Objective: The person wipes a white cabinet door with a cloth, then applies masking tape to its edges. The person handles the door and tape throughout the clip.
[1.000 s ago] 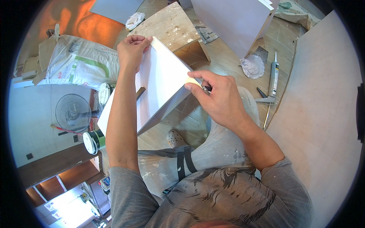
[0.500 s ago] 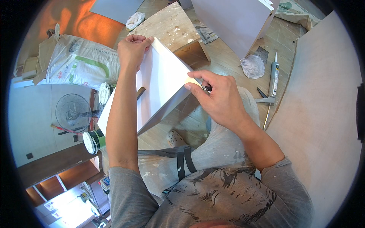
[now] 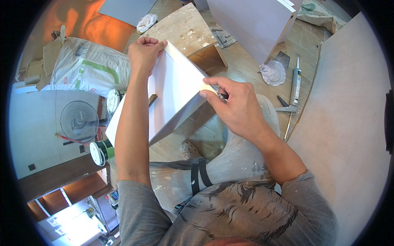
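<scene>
In front of me a white open box (image 3: 174,88) like a drawer stands tilted, with a dark brown strip (image 3: 152,99) at its inner side. My left hand (image 3: 143,54) pinches its far left top corner, thumb and fingers pressed together; a thin pale strip runs along the edge there. At the near right corner my right hand (image 3: 240,104) closes thumb and fingers round what looks like a pale-yellow roll of tape (image 3: 208,87), against the edge. A small dark object (image 3: 223,96) shows under the right fingers; its kind is hidden.
A paint-spotted wooden stool (image 3: 180,30) stands beyond the box, and a large grey panel unit (image 3: 252,24) to its right. A caulking gun (image 3: 294,92) and a crumpled white bag (image 3: 273,73) lie right. Left are a white sack (image 3: 92,67), a fan (image 3: 80,121) and a bucket (image 3: 98,152).
Hardly anything differs. Both hands keep their places on the box; the whole view shifts by a few pixels.
</scene>
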`<state>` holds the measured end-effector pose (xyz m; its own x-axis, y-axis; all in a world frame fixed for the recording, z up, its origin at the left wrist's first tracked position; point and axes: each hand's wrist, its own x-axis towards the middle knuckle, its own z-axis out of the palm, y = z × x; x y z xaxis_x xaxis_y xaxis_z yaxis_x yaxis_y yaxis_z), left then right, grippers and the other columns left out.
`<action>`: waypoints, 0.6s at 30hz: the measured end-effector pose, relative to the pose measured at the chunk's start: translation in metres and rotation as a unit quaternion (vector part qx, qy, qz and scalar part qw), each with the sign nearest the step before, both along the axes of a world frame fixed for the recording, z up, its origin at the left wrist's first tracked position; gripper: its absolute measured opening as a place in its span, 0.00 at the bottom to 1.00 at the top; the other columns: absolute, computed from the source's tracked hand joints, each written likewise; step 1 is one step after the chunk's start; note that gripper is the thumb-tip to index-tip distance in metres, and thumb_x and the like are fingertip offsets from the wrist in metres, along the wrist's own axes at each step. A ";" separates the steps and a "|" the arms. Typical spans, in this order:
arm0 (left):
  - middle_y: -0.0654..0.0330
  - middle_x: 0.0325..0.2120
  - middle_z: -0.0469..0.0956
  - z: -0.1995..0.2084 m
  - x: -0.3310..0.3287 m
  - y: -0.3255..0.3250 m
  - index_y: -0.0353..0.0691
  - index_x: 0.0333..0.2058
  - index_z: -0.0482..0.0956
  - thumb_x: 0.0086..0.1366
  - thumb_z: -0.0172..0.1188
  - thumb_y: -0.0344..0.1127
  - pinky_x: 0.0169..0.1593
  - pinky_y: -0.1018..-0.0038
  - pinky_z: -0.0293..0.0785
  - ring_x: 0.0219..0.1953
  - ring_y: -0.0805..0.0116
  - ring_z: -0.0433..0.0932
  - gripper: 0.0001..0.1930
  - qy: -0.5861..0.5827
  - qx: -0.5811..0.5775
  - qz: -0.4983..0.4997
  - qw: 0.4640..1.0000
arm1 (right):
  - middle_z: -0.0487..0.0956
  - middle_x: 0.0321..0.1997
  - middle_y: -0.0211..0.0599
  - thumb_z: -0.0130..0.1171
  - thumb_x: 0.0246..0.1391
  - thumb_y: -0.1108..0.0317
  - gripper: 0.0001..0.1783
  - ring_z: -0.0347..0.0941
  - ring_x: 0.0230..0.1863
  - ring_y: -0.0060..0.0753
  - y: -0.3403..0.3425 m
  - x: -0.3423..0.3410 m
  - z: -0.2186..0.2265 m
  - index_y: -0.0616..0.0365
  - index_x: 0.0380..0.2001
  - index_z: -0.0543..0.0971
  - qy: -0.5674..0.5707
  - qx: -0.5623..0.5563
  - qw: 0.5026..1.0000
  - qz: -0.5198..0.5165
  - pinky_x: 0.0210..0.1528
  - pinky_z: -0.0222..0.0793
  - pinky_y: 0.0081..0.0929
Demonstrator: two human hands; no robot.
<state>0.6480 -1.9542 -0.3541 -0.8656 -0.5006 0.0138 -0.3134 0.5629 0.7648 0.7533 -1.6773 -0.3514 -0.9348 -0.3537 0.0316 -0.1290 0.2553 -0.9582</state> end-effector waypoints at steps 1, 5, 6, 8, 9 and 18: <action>0.60 0.26 0.83 -0.004 -0.001 -0.004 0.32 0.32 0.82 0.54 0.78 0.32 0.33 0.80 0.78 0.27 0.75 0.81 0.14 0.013 -0.001 -0.003 1.000 | 0.83 0.27 0.57 0.66 0.59 0.64 0.17 0.81 0.25 0.49 0.000 0.001 0.000 0.65 0.47 0.84 0.002 -0.002 1.000 0.000 0.30 0.73 0.39; 0.59 0.25 0.84 -0.007 -0.002 -0.008 0.33 0.30 0.83 0.53 0.78 0.33 0.31 0.78 0.78 0.25 0.76 0.82 0.13 0.017 -0.060 -0.013 0.998 | 0.77 0.21 0.46 0.66 0.60 0.63 0.17 0.69 0.21 0.31 0.000 0.004 -0.008 0.62 0.49 0.85 0.008 -0.020 1.000 0.003 0.26 0.65 0.32; 0.59 0.24 0.85 -0.009 -0.002 -0.009 0.33 0.30 0.83 0.53 0.78 0.34 0.31 0.77 0.78 0.25 0.76 0.82 0.13 0.023 -0.055 -0.014 0.998 | 0.74 0.18 0.40 0.67 0.61 0.63 0.18 0.63 0.20 0.23 0.000 0.005 -0.012 0.61 0.50 0.85 0.009 -0.025 1.000 0.007 0.24 0.60 0.29; 0.59 0.24 0.85 -0.013 -0.003 -0.013 0.34 0.29 0.83 0.53 0.78 0.35 0.31 0.77 0.78 0.25 0.76 0.82 0.13 0.034 -0.046 -0.015 0.998 | 0.74 0.19 0.41 0.66 0.61 0.63 0.18 0.62 0.20 0.23 0.000 0.007 -0.017 0.61 0.50 0.85 0.001 -0.019 1.000 0.004 0.25 0.60 0.28; 0.59 0.25 0.84 -0.012 -0.003 -0.011 0.33 0.31 0.83 0.54 0.78 0.34 0.32 0.78 0.78 0.26 0.76 0.81 0.14 0.025 -0.046 -0.016 0.999 | 0.74 0.19 0.42 0.66 0.62 0.63 0.18 0.61 0.20 0.23 -0.001 0.008 -0.019 0.62 0.51 0.85 -0.002 -0.018 1.000 0.000 0.25 0.60 0.28; 0.58 0.26 0.85 -0.022 -0.009 -0.022 0.33 0.30 0.83 0.51 0.80 0.35 0.33 0.78 0.79 0.26 0.75 0.82 0.15 0.044 -0.015 -0.027 0.999 | 0.81 0.28 0.58 0.64 0.60 0.65 0.16 0.78 0.24 0.50 -0.001 0.005 -0.012 0.66 0.47 0.84 -0.022 0.049 0.998 0.032 0.32 0.73 0.38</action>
